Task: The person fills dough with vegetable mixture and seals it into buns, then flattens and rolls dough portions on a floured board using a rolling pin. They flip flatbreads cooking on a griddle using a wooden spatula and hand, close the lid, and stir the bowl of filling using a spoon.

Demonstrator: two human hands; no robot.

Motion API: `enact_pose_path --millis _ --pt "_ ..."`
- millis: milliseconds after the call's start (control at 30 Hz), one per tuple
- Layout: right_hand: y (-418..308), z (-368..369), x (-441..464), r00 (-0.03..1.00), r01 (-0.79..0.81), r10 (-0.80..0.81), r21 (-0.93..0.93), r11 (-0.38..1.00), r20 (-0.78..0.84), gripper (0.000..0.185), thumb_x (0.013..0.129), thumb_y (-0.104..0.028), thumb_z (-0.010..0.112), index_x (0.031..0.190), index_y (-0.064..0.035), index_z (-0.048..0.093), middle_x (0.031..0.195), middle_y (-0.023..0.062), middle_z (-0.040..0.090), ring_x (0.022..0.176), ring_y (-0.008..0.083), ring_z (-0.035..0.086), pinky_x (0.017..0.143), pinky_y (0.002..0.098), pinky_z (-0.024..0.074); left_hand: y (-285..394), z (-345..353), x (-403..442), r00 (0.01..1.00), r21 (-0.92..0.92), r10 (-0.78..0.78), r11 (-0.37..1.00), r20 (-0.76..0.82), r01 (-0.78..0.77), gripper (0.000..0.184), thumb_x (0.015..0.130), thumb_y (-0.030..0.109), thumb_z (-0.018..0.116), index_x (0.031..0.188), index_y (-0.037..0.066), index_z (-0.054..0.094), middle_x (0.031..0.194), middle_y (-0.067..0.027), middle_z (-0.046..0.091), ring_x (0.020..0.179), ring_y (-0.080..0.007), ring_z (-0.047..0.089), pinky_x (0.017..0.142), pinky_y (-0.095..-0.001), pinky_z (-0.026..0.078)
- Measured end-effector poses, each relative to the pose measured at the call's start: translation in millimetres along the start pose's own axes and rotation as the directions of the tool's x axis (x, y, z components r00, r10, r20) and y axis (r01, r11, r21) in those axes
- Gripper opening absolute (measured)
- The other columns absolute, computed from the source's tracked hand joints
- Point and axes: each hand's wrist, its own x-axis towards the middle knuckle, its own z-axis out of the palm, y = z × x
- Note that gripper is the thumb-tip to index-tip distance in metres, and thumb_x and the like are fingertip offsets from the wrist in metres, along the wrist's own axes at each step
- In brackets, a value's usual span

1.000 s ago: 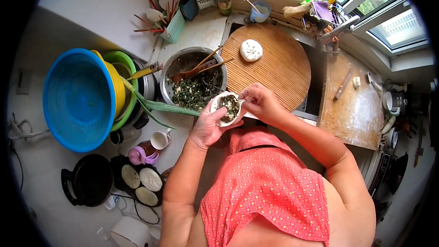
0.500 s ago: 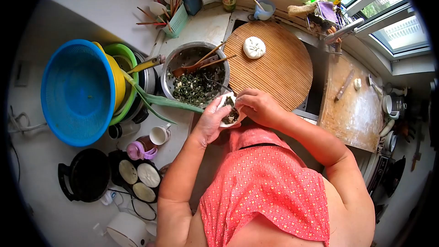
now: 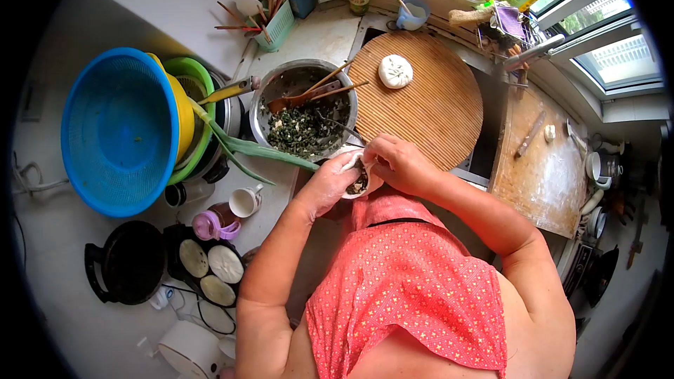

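My left hand (image 3: 328, 187) cups a floury dough wrapper (image 3: 357, 181) with dark green filling showing in its opening. Against the wrapper's right edge, the fingers of my right hand (image 3: 401, 163) pinch the dough. Just beyond my hands stands a steel bowl (image 3: 258, 118) of chopped green filling (image 3: 298, 132), with a brown wooden spatula (image 3: 298, 100) and chopsticks resting in it. A pleated bun (image 3: 395, 71) sits on the round ridged board (image 3: 439, 116) to the right of the bowl. My fingers partly hide the wrapper.
At left are a blue basin (image 3: 116, 133) and a long green leaf (image 3: 270, 152). A pan (image 3: 203, 263) with several pale rounds lies lower left, near a white mug (image 3: 244, 202). On the right, a floured board (image 3: 537, 189) carries a rolling pin (image 3: 530, 133) and a dough piece (image 3: 550, 133).
My fingers have drawn the wrapper's edge further around the filling, so less of it shows. The view has shifted slightly.
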Motion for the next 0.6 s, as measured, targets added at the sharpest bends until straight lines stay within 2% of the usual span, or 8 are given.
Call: enact_pose_path --millis 100,200,233,267,300,367,500,600 --pt "-5.4 -3.3 3.8 0.999 -0.047 0.047 -0.013 0.999 0.021 0.022 0.073 -0.004 0.066 0.095 -0.0027 0.066 0.091 0.0148 0.061 0.085 0.0339 0.061 0.074 0.0415 0.0522 5.3 -1.9 -2.3 1.000 0.113 0.019 0.993 0.020 -0.021 0.044 0.094 0.006 0.051 0.137 0.000 0.043 0.125 -0.0097 0.055 0.114 -0.0168 0.055 0.097 -0.0330 0.046" --pt "4.3 -1.6 0.9 0.999 0.035 -0.034 -0.065 0.997 0.012 0.024 0.076 -0.004 0.067 0.100 -0.0020 0.065 0.084 0.0102 0.063 0.079 0.0258 0.064 0.070 0.0370 0.0528 14.6 3.0 -9.8 0.994 0.003 0.024 1.000 -0.107 -0.023 0.048 0.097 0.013 0.053 0.140 -0.001 0.036 0.124 -0.0105 0.055 0.111 -0.0165 0.056 0.094 -0.0304 0.048" --pt "8.9 1.1 -1.0 0.989 -0.147 0.149 0.145 0.978 -0.005 0.022 0.079 -0.005 0.067 0.101 -0.0012 0.064 0.083 0.0069 0.063 0.076 0.0198 0.063 0.068 0.0332 0.0524 17.9 -3.3 -9.1 0.993 -0.062 0.010 0.998 -0.116 -0.017 0.056 0.096 0.020 0.055 0.142 0.000 0.030 0.124 -0.0125 0.055 0.110 -0.0183 0.057 0.095 -0.0332 0.049" --pt "12.3 3.2 -1.5 0.945 -0.312 0.326 0.348 0.884 0.017 0.021 0.081 -0.005 0.068 0.101 -0.0004 0.064 0.081 0.0036 0.064 0.074 0.0137 0.063 0.066 0.0295 0.0520 23.6 -10.5 -13.3 0.996 -0.210 -0.051 0.977 -0.080 0.033 0.056 0.094 0.028 0.059 0.138 0.002 0.037 0.123 -0.0109 0.057 0.109 -0.0193 0.059 0.093 -0.0334 0.051" --pt "14.9 4.9 -0.9 0.922 -0.341 0.383 0.566 0.751 0.048 0.016 0.086 -0.007 0.067 0.100 0.0005 0.063 0.083 0.0003 0.064 0.073 0.0064 0.059 0.063 0.0229 0.0501 25.8 -9.7 -15.1 0.995 -0.254 -0.011 0.967 -0.102 -0.016 0.055 0.092 0.030 0.060 0.136 0.003 0.041 0.122 -0.0100 0.058 0.109 -0.0198 0.060 0.093 -0.0343 0.051" --pt "5.1 6.7 2.2 0.892 -0.373 0.450 0.637 0.674 0.046 0.015 0.087 -0.007 0.066 0.100 0.0007 0.063 0.084 0.0013 0.065 0.073 0.0070 0.060 0.063 0.0226 0.0503 14.8 -5.4 -8.7 0.979 -0.334 0.137 0.925 -0.154 -0.182 0.052 0.090 0.033 0.061 0.132 0.007 0.048 0.120 -0.0073 0.060 0.109 -0.0200 0.060 0.095 -0.0374 0.049" --pt "2.2 10.8 2.5 0.851 -0.408 0.522 0.704 0.581 0.061 0.017 0.089 -0.009 0.065 0.103 0.0007 0.062 0.084 0.0024 0.064 0.072 0.0077 0.060 0.064 0.0221 0.0508 4.9 5.8 -0.5 0.955 -0.330 0.237 0.900 -0.177 -0.284 0.048 0.089 0.019 0.058 0.134 0.007 0.046 0.119 -0.0077 0.059 0.110 -0.0196 0.058 0.099 -0.0391 0.047" --pt "-6.0 12.1 2.6 0.836 -0.432 0.545 0.689 0.582 0.064 0.016 0.088 -0.009 0.065 0.101 0.0000 0.062 0.083 0.0034 0.065 0.071 0.0105 0.061 0.064 0.0235 0.0512 -2.6 13.1 2.4 0.915 -0.290 0.215 0.902 -0.342 -0.321 0.045 0.090 0.011 0.051 0.134 0.005 0.044 0.121 -0.0095 0.057 0.108 -0.0220 0.059 0.097 -0.0388 0.048"
